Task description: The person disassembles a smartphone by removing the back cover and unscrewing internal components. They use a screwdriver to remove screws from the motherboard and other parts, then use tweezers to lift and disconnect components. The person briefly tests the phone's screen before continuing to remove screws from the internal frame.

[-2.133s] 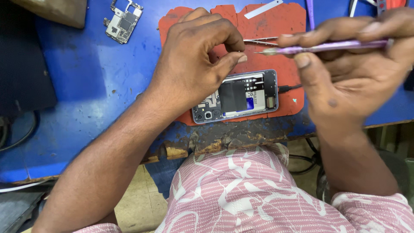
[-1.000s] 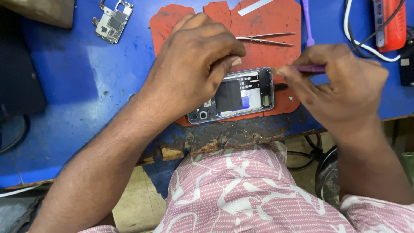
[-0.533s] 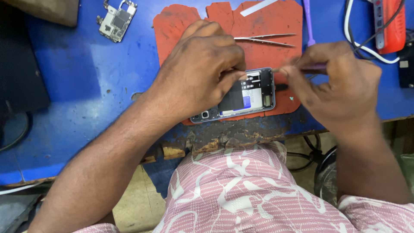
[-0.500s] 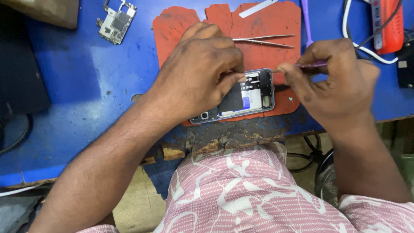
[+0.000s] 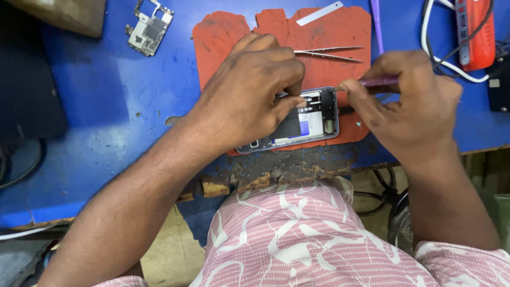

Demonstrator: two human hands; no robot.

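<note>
An opened phone [image 5: 311,119] with its back off lies on a worn red mat [image 5: 329,40] at the front of a blue workbench. My left hand [image 5: 249,95] rests over the phone's left half, with thumb and forefinger pinched at its upper edge. My right hand [image 5: 411,106] grips a thin purple tool [image 5: 378,82] whose tip touches the phone's upper right corner. Metal tweezers [image 5: 329,53] lie on the mat just behind the phone.
A loose circuit board [image 5: 149,31] lies at the back left of the blue bench [image 5: 106,106]. A red device [image 5: 473,32] with white and black cables sits at the back right. A second purple tool [image 5: 377,21] and a white strip [image 5: 319,13] lie behind the mat.
My right hand has come down from above the mat to the phone's right end, bringing the purple tool's tip to the corner. The left hand has stayed on the phone.
</note>
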